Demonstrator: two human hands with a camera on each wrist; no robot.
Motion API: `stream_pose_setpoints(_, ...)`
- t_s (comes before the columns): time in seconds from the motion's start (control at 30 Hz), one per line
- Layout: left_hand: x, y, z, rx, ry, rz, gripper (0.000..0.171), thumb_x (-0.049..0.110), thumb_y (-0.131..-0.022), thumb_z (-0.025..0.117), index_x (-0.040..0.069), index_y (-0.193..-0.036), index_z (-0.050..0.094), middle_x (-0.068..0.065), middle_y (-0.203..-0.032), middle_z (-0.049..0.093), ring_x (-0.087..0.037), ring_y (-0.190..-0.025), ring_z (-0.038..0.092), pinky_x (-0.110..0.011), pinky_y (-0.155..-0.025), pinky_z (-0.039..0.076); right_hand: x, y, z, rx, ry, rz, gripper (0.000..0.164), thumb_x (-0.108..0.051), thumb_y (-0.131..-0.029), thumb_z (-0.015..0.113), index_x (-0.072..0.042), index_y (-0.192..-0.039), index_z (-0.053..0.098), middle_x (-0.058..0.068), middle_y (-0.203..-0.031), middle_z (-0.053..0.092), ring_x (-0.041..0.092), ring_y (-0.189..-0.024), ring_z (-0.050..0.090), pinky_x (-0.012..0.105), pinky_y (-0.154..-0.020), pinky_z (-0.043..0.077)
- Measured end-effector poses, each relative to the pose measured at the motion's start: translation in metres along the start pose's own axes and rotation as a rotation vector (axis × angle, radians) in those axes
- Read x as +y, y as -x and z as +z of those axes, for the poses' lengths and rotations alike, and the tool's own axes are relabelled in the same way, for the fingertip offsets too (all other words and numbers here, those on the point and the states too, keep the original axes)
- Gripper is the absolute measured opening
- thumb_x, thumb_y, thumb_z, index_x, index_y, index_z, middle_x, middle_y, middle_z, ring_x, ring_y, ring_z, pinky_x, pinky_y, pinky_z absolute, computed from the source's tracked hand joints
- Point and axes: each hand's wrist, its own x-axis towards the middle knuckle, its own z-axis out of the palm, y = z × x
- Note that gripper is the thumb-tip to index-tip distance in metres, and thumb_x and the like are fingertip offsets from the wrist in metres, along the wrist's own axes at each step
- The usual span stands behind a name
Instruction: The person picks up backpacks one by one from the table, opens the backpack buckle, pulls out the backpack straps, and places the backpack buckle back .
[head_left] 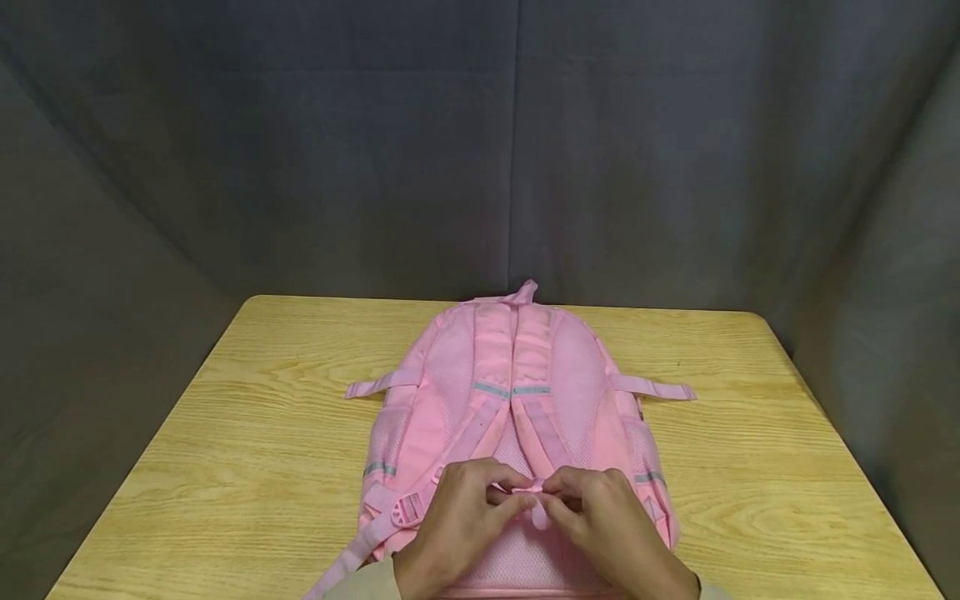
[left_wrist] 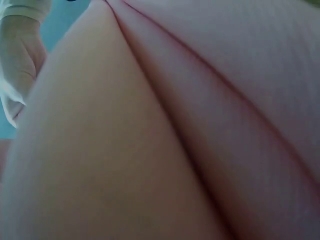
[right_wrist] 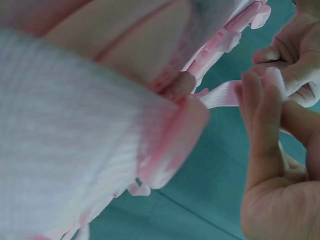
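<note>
A pink backpack (head_left: 577,358) lies with its shoulder straps facing up. Over its lower back panel, my left hand (head_left: 461,517) and right hand (head_left: 603,521) meet, thumbs and fingertips pinching a short piece of pink webbing strap (head_left: 528,490). A rounded pale pink end (head_left: 540,517) hangs just below the fingertips. Part of the strap is hidden by the fingers. In the right wrist view, two hands pinch a pale strap (right_wrist: 223,95) beside the backpack. The left wrist view is mostly filled by blurred skin and pale fabric.
A wooden table (head_left: 247,450) bears the backpack. Loose side straps (head_left: 656,387) stick out left and right. A pink buckle (head_left: 408,510) sits on the strap beside my left hand. A dark curtain (head_left: 375,167) hangs behind the table.
</note>
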Motion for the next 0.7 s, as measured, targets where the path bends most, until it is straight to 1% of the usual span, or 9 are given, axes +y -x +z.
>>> stream_pose_setpoints(0.1, 0.000, 0.001, 0.002, 0.030, -0.051, 0.031, 0.012, 0.016, -0.082, 0.080, 0.007, -0.091, 0.078, 0.000, -0.085, 0.074, -0.001, -0.073, 0.068, -0.010, -0.064, 0.053, -0.002, 0.000, 0.000, -0.006, 0.013, 0.034, 0.009, -0.002, -0.086, 0.070, -0.008, -0.080, 0.073, -0.004, -0.074, 0.074, -0.002, -0.061, 0.061, 0.015, -0.056, 0.050)
stream_pose_setpoints(0.2, 0.000, 0.002, 0.003, 0.045, -0.085, 0.046, 0.011, 0.016, -0.082, 0.080, 0.008, -0.090, 0.079, 0.002, -0.082, 0.072, 0.001, -0.071, 0.066, -0.010, -0.063, 0.052, -0.003, 0.001, 0.002, -0.008, 0.010, 0.047, 0.016, -0.001, -0.086, 0.070, -0.012, -0.075, 0.072, -0.010, -0.064, 0.066, -0.007, -0.053, 0.045, 0.016, -0.048, 0.044)
stream_pose_setpoints(0.23, 0.000, 0.002, 0.003, 0.045, -0.088, 0.045, 0.011, 0.016, -0.082, 0.080, 0.008, -0.090, 0.079, 0.002, -0.082, 0.072, 0.001, -0.070, 0.066, -0.010, -0.063, 0.052, -0.003, 0.001, 0.003, -0.003, 0.008, 0.048, 0.018, -0.001, -0.086, 0.070, -0.014, -0.073, 0.071, -0.012, -0.062, 0.063, -0.007, -0.052, 0.040, 0.017, -0.046, 0.042)
stream_pose_setpoints(0.33, 0.000, 0.002, 0.003, 0.045, -0.089, 0.040, 0.011, 0.018, -0.083, 0.080, 0.009, -0.090, 0.079, 0.002, -0.082, 0.073, 0.002, -0.069, 0.065, -0.010, -0.062, 0.052, -0.003, 0.002, 0.005, 0.020, 0.004, 0.012, 0.023, 0.001, -0.085, 0.069, -0.017, -0.070, 0.068, -0.017, -0.056, 0.053, -0.009, -0.050, 0.034, 0.016, -0.042, 0.037)
stream_pose_setpoints(0.47, 0.000, 0.000, 0.002, 0.040, -0.047, -0.004, 0.010, 0.019, -0.084, 0.080, 0.010, -0.088, 0.079, 0.003, -0.082, 0.075, 0.004, -0.067, 0.064, -0.013, -0.060, 0.052, -0.001, 0.004, 0.008, 0.081, 0.008, -0.075, 0.029, 0.005, -0.080, 0.067, -0.020, -0.067, 0.063, -0.021, -0.053, 0.044, -0.013, -0.050, 0.028, 0.012, -0.040, 0.032)
stream_pose_setpoints(0.57, 0.000, -0.001, 0.001, 0.031, 0.005, -0.055, 0.008, 0.018, -0.084, 0.080, 0.011, -0.087, 0.079, 0.005, -0.082, 0.075, 0.005, -0.065, 0.063, -0.016, -0.058, 0.053, 0.001, 0.004, 0.011, 0.124, -0.001, -0.125, 0.030, 0.007, -0.079, 0.066, -0.020, -0.067, 0.062, -0.022, -0.053, 0.043, -0.016, -0.050, 0.025, 0.010, -0.039, 0.028)
stream_pose_setpoints(0.7, -0.001, -0.002, 0.001, 0.013, 0.063, -0.104, 0.006, 0.017, -0.085, 0.079, 0.012, -0.087, 0.078, 0.007, -0.079, 0.075, 0.005, -0.063, 0.064, -0.019, -0.056, 0.053, 0.001, 0.005, 0.013, 0.162, -0.024, -0.156, 0.030, 0.008, -0.077, 0.067, -0.021, -0.068, 0.062, -0.022, -0.053, 0.045, -0.017, -0.051, 0.025, 0.008, -0.039, 0.027)
